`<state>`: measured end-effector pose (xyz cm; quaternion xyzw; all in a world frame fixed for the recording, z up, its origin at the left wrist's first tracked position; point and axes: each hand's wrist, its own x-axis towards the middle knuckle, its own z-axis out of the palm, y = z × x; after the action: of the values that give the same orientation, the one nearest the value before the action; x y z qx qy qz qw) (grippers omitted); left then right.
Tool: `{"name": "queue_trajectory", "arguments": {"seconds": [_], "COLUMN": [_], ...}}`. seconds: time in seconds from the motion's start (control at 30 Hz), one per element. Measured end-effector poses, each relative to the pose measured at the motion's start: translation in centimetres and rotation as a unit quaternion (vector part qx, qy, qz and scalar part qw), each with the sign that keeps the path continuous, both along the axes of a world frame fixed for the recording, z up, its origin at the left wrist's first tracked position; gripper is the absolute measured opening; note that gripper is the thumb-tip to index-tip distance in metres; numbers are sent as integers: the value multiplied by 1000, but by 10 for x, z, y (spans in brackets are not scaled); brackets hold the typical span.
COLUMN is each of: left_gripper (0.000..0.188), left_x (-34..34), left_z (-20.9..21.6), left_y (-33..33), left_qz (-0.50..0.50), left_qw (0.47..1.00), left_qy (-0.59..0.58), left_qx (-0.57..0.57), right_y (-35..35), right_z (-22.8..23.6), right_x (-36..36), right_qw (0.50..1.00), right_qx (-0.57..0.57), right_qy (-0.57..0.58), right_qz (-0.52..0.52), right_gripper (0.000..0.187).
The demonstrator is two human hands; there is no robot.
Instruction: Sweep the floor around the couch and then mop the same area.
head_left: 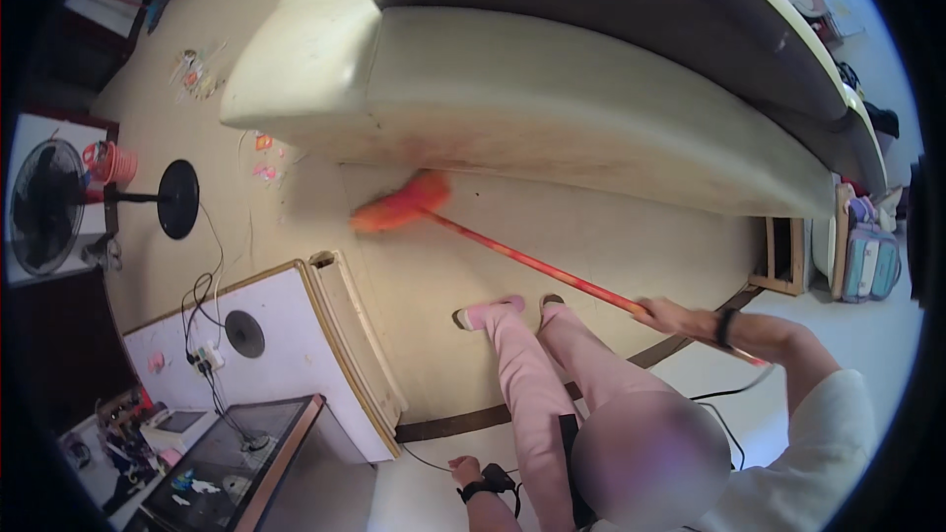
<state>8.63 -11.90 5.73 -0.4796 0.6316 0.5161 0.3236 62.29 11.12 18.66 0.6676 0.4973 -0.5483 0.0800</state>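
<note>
My right hand (666, 317) is wrapped round the red-orange pole of a broom (532, 261). The pole slants down to the left, and its end passes under my right forearm. Bright orange-red bristles (402, 203) rest on the beige floor beside the lower front edge of a cream sofa (552, 108). My left hand (463, 470) hangs low near my left leg, its fingers curled in and nothing visible in them. A thin dark cable runs close by it.
Scraps of litter (194, 76) and small pink-orange bits (264, 172) lie left of the sofa. A black standing fan (178, 199), a white-topped table (266, 355) with a power strip (207, 358), and a glass-topped cabinet (236, 453) stand left. A wooden stand (783, 256) is at right.
</note>
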Motion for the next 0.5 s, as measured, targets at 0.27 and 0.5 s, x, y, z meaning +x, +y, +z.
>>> {"name": "queue_trajectory", "arguments": {"seconds": [0.27,0.5], "left_gripper": [14,15], "left_x": [11,45], "left_z": [14,71], "left_y": [58,79], "left_qz": [-670,-748], "left_qw": [700,612], "left_qy": [-166,-170], "left_qx": [-184,-192], "right_y": [189,144], "right_z": [-110,-90], "right_x": [-139,-143], "right_qw": [969,966], "right_qx": [186,183], "right_qy": [159,180], "right_qz": [-34,-31], "right_gripper": [33,31]}}
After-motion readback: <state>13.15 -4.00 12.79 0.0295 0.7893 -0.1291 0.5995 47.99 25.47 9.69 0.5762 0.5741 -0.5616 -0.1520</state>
